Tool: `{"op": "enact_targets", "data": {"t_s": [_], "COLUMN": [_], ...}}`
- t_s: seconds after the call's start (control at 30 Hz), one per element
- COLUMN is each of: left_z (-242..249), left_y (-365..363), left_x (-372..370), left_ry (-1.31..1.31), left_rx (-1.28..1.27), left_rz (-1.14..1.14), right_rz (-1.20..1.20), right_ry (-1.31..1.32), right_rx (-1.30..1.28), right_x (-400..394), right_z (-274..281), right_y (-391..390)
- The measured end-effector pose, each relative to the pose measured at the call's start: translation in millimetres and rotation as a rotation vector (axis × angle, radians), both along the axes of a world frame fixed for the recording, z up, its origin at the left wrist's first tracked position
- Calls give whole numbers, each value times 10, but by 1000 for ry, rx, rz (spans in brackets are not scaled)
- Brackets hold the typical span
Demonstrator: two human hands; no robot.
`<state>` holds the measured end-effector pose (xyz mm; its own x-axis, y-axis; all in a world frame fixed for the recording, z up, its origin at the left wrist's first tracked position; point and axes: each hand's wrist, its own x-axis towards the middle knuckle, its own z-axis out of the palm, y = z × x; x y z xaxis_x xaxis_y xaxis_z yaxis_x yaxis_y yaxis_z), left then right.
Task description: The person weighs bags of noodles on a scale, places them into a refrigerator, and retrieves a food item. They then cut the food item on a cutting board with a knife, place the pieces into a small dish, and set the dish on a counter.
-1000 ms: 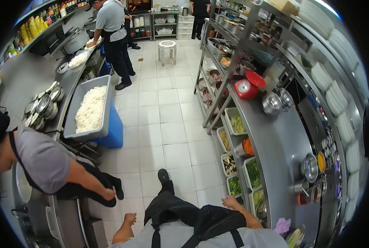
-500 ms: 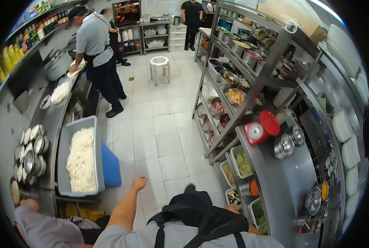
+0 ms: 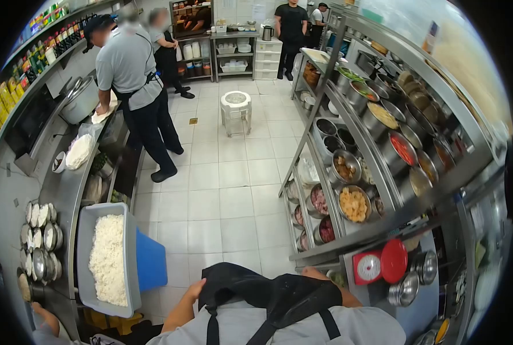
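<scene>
My left hand [image 3: 195, 288] hangs low beside the left edge of my black apron [image 3: 251, 290]. Its fingers are mostly out of sight, and no object shows in it. On the other side, my right hand [image 3: 315, 274] is by the apron's right edge, close to the metal rack [image 3: 320, 230]. Those fingers are too small and hidden to read. A grey tub of white rice [image 3: 110, 261] stands to the left of my left hand, with a blue bin [image 3: 151, 259] beside it.
A co-worker [image 3: 127, 75] bends over the left counter [image 3: 67, 195]. Another person's hand [image 3: 46, 317] is at lower left. A white stool [image 3: 236, 109] stands on the tiled floor ahead. The rack holds several food bowls; a red scale [image 3: 368, 268] sits at right.
My view has moved forward, bringing the stool and rack closer. My left hand has drawn back from in front of me to the apron. The nearby co-worker at lower left shows less.
</scene>
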<state>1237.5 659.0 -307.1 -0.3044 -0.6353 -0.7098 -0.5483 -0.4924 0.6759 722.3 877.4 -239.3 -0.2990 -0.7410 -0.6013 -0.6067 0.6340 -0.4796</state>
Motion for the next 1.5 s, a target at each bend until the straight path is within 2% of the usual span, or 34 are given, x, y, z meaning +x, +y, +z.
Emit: {"op": "enact_targets", "data": {"t_s": [0.03,0.07,0.13,0.2,0.33,0.43,0.5,0.57,0.6,0.63,0.7,0.73,0.77,0.8,0.83,0.87,0.9,0.93,1.03,1.07,1.13,1.17,1.23,1.27,1.33,1.37,1.43,1.5], "left_z": [44,65,-94,-341,-594,-563,-294,-270,-211,-150,-119,-109,-90,-35,151,324,429,462,290,199,101,93,-213,-361,-554,-627,-678,-713], "left_y": [-52,-130,-373,-742,-1845,-3034,-3869,-4729,-5126,-5493,-6117,-6337,-6501,-6677,-6730,-6683,-6652,-6642,-6619,-6622,-6669,-6694,-6948,-7011,-7270,-7496,-7891,-8415], "left_x": [-37,-27,14,78,58,-209,-625,-865,-1034,-1235,-1637,-1876,-2087,-2320,-2564,-2792,-3023,-3211,-3522,-3557,-3615,-3659,-3532,-3556,-3790,-3967,-4184,-4761], "left_ry": [180,235,105,-42,-235,-264,-458,-481,-468,-452,-335,-332,-271,-209,-215,-142,-64,-44,-75,-128,-227,-272,-273,-274,-520,-519,-457,-452], "left_rx": [118,183,205,205,132,-70,81,-247,-302,-360,-459,-468,-487,-508,-512,-412,-312,-303,-269,-175,-32,15,-18,-21,297,295,278,247], "left_rz": [161,213,136,40,-208,-438,-226,-440,-403,-360,-205,-205,-118,-29,-26,55,138,103,-62,-124,-217,-248,-595,-612,-292,-302,-364,-392], "right_rz": [7,-31,-65,-217,-149,-171,-293,-421,-467,-485,-536,-515,-515,-245,27,29,-91,-210,-209,-209,-459,-468,-562,-579,-400,-410,-522,-516], "right_ry": [3,-3,-6,-120,41,-6,-41,-166,-172,-179,-351,-235,-235,-188,-143,-153,-131,-103,-75,-81,-219,-219,-302,-302,-214,-210,39,51], "right_rx": [8,-11,-26,-40,11,-29,-61,-69,-69,-72,-16,-41,-44,-191,-334,-337,-236,-137,-43,-32,-172,-175,-165,-169,-118,-118,12,27], "right_x": [-149,-336,-630,-786,-818,-774,-765,-844,-835,-941,-1311,-1451,-1664,-2008,-2210,-2357,-2481,-2629,-2970,-3067,-3264,-3334,-3409,-3476,-3659,-3774,-3901,-4310], "right_z": [-109,-331,-643,-771,-406,-56,60,85,372,255,-88,-35,-130,-469,-561,-669,-576,-477,-149,-124,-145,-124,41,41,-115,-223,-549,-798], "right_y": [-225,-518,-975,-1397,-2055,-2549,-2815,-3016,-3183,-3258,-3441,-3577,-3682,-3723,-3843,-3981,-4241,-4525,-5385,-5567,-5966,-6123,-6361,-6451,-6580,-6659,-6700,-6675]}}
